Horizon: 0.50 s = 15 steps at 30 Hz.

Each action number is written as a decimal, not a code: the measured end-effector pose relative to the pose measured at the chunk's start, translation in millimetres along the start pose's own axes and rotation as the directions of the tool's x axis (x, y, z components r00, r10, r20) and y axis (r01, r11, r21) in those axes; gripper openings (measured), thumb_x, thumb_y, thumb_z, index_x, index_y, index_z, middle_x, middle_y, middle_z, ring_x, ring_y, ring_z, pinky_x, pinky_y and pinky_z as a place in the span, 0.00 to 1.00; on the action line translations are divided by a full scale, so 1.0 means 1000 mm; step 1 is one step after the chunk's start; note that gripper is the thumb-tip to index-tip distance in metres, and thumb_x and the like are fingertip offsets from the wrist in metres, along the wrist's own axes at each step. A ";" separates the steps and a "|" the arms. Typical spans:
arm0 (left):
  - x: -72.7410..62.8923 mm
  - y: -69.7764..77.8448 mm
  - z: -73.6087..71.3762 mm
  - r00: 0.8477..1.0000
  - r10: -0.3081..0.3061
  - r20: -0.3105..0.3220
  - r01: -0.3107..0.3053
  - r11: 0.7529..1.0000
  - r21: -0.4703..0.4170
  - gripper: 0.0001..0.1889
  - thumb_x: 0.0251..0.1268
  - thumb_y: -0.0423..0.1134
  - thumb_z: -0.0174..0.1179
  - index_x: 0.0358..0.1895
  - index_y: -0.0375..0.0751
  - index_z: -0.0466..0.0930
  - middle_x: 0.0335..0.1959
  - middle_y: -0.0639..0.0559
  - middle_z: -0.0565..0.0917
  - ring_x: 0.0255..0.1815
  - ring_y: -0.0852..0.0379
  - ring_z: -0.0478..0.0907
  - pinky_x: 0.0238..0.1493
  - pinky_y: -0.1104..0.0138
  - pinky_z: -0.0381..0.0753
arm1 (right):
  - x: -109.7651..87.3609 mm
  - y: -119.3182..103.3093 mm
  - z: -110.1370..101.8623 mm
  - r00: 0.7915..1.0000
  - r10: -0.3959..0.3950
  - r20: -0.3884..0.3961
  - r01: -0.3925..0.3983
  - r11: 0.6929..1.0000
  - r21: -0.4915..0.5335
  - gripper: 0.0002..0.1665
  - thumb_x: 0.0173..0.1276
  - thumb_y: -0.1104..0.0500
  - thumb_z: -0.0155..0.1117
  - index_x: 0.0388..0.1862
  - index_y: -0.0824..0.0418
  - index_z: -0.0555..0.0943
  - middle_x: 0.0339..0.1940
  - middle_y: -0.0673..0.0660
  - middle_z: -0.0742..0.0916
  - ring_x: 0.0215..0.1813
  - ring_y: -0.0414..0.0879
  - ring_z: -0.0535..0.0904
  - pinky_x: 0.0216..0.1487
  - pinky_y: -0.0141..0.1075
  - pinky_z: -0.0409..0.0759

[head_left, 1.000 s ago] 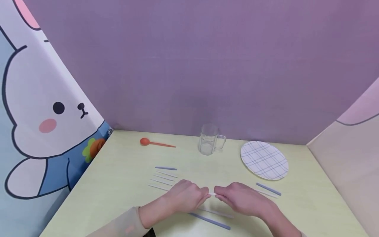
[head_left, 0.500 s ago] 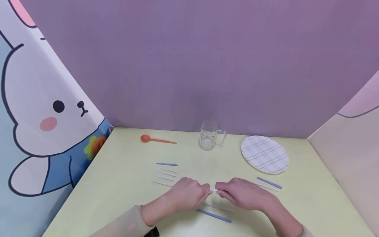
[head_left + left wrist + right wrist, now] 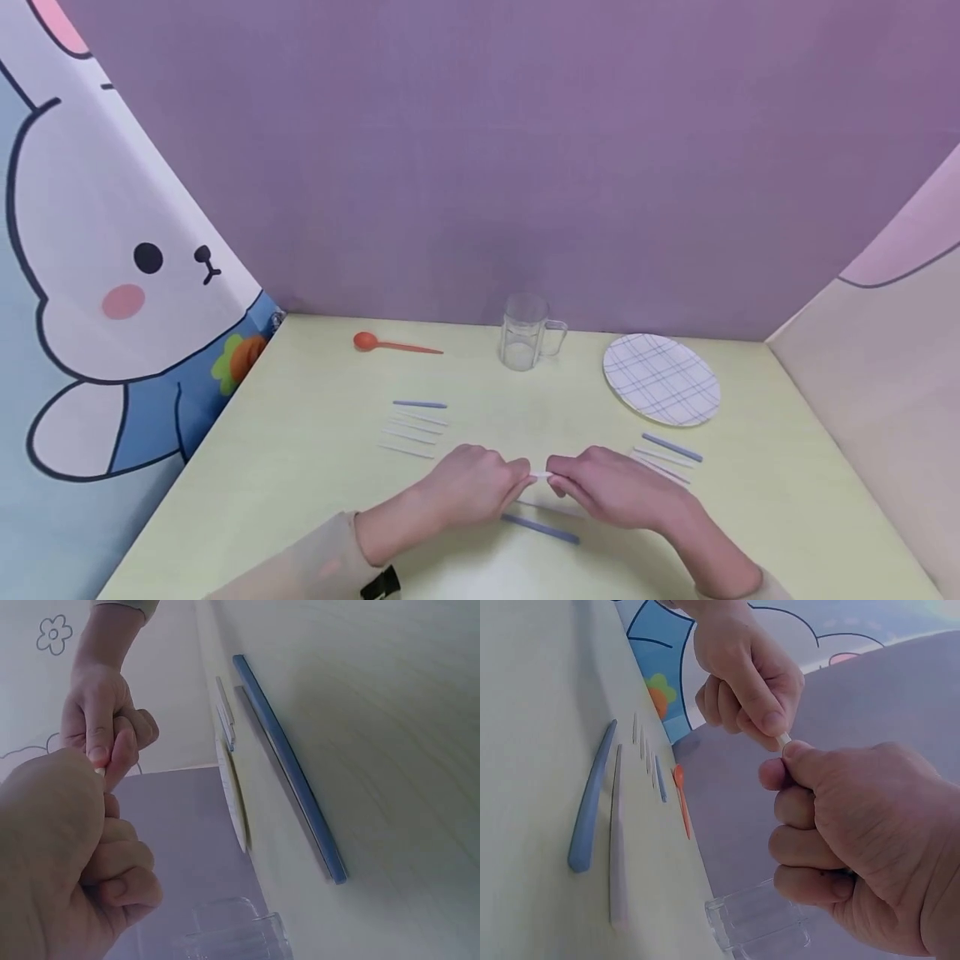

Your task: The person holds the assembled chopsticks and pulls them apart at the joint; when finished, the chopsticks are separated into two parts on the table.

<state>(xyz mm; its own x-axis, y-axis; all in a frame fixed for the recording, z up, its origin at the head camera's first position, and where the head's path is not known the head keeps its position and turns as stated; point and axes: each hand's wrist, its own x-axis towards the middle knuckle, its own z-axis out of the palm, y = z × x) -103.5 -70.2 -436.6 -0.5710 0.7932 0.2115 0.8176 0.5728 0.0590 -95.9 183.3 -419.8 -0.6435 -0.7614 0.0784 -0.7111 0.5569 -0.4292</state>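
Observation:
Both hands meet above the near middle of the table and pinch one thin white stick point(image 3: 540, 474). In the head view a short piece of it shows between my left hand point(image 3: 480, 487) and my right hand point(image 3: 618, 492); the fists hide the rest. The right wrist view shows the stick point(image 3: 783, 740) between thumbs and curled forefingers. Below the hands a blue stick point(image 3: 542, 529) and a pale stick point(image 3: 553, 507) lie side by side on the table. Farther left lie another blue stick point(image 3: 420, 405) and several thin white sticks point(image 3: 408, 437).
By the right hand lie a blue stick point(image 3: 672, 447) and several pale ones point(image 3: 664, 457). An orange spoon point(image 3: 397, 345), a clear mug point(image 3: 519, 346) and a white checked plate point(image 3: 662, 379) stand along the table's back, before a purple wall point(image 3: 480, 167).
The head view has tilted slightly, so the table's things sit higher in it. Both hands keep their grip on the white stick, nearly still.

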 end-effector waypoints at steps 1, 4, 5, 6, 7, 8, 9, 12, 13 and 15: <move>0.001 0.000 -0.001 1.000 -0.001 0.003 0.001 1.000 0.003 0.21 0.86 0.48 0.51 0.26 0.50 0.68 0.15 0.64 0.55 0.15 0.68 0.51 0.16 0.74 0.53 | 0.000 0.000 0.000 1.000 0.000 -0.003 0.000 1.000 0.003 0.18 0.87 0.53 0.53 0.30 0.49 0.69 0.21 0.35 0.59 0.23 0.25 0.53 0.25 0.22 0.55; 0.001 0.001 -0.003 1.000 -0.001 0.018 0.000 1.000 0.028 0.21 0.86 0.49 0.51 0.26 0.50 0.69 0.14 0.64 0.56 0.15 0.67 0.52 0.16 0.73 0.54 | -0.001 0.001 0.001 1.000 -0.017 -0.019 0.017 1.000 0.000 0.17 0.86 0.55 0.56 0.30 0.49 0.69 0.21 0.34 0.58 0.23 0.25 0.54 0.26 0.21 0.55; 0.001 0.002 -0.003 1.000 0.004 0.025 -0.004 0.999 0.036 0.21 0.86 0.49 0.51 0.27 0.50 0.69 0.14 0.64 0.56 0.14 0.67 0.52 0.16 0.73 0.54 | -0.002 0.001 0.001 0.999 -0.027 -0.023 0.027 1.000 -0.001 0.18 0.85 0.55 0.57 0.30 0.48 0.68 0.21 0.34 0.58 0.23 0.24 0.54 0.26 0.20 0.55; 0.000 0.002 -0.004 1.000 0.010 0.028 -0.011 0.999 0.048 0.20 0.86 0.49 0.51 0.27 0.50 0.70 0.14 0.64 0.56 0.14 0.67 0.52 0.16 0.73 0.54 | -0.002 0.001 0.002 0.999 -0.038 -0.026 0.038 0.999 0.000 0.18 0.85 0.55 0.57 0.30 0.48 0.68 0.21 0.35 0.58 0.23 0.24 0.53 0.25 0.20 0.54; -0.001 0.002 -0.004 0.999 0.013 0.031 -0.014 0.998 0.055 0.20 0.86 0.49 0.51 0.27 0.50 0.70 0.14 0.64 0.56 0.14 0.67 0.52 0.16 0.73 0.54 | -0.002 0.001 0.002 0.998 -0.050 -0.029 0.050 0.999 -0.002 0.18 0.84 0.56 0.58 0.30 0.48 0.67 0.21 0.35 0.58 0.23 0.24 0.53 0.25 0.19 0.53; -0.002 0.003 -0.004 0.999 0.016 0.032 -0.018 0.998 0.063 0.20 0.86 0.49 0.51 0.27 0.51 0.69 0.14 0.64 0.56 0.14 0.67 0.52 0.16 0.73 0.54 | -0.003 0.000 0.003 0.998 -0.061 -0.033 0.061 0.998 -0.002 0.18 0.84 0.56 0.58 0.30 0.48 0.67 0.21 0.35 0.58 0.23 0.24 0.52 0.25 0.19 0.53; -0.003 0.004 -0.005 0.999 0.020 0.030 -0.022 0.998 0.067 0.20 0.86 0.49 0.52 0.27 0.51 0.69 0.14 0.64 0.56 0.14 0.67 0.52 0.16 0.73 0.53 | -0.003 0.000 0.003 0.997 -0.068 -0.034 0.068 0.998 0.006 0.18 0.84 0.56 0.58 0.30 0.48 0.67 0.21 0.35 0.57 0.23 0.23 0.52 0.25 0.19 0.53; -0.006 0.006 -0.005 1.000 0.018 0.022 -0.019 0.998 0.067 0.19 0.85 0.48 0.53 0.27 0.51 0.69 0.14 0.65 0.56 0.14 0.67 0.50 0.16 0.73 0.52 | -0.003 -0.002 0.004 0.996 -0.087 -0.032 0.087 0.996 0.016 0.18 0.86 0.54 0.56 0.30 0.48 0.67 0.21 0.35 0.58 0.23 0.23 0.51 0.25 0.17 0.52; -0.007 0.006 -0.005 1.000 0.014 0.020 -0.015 0.998 0.066 0.19 0.85 0.48 0.53 0.27 0.51 0.69 0.14 0.65 0.56 0.14 0.67 0.50 0.16 0.73 0.52 | -0.003 -0.002 0.004 0.995 -0.090 -0.034 0.090 0.996 0.016 0.18 0.86 0.54 0.56 0.30 0.48 0.67 0.21 0.35 0.58 0.23 0.23 0.51 0.25 0.17 0.52; -0.009 0.007 -0.005 1.000 0.017 0.015 -0.018 0.997 0.071 0.19 0.85 0.49 0.54 0.27 0.51 0.69 0.14 0.65 0.56 0.14 0.67 0.50 0.16 0.73 0.51 | -0.003 -0.004 0.004 0.994 -0.099 -0.042 0.100 0.995 0.006 0.18 0.86 0.54 0.56 0.30 0.48 0.67 0.21 0.35 0.58 0.23 0.22 0.51 0.25 0.17 0.51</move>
<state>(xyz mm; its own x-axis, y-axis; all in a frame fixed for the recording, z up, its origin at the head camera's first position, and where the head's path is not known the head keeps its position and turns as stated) -92.7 -73.9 -433.4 -0.5580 0.8060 0.1976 0.8205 0.5715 -0.0137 -90.0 182.2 -422.3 -0.5812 -0.7982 0.1583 -0.7698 0.4762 -0.4249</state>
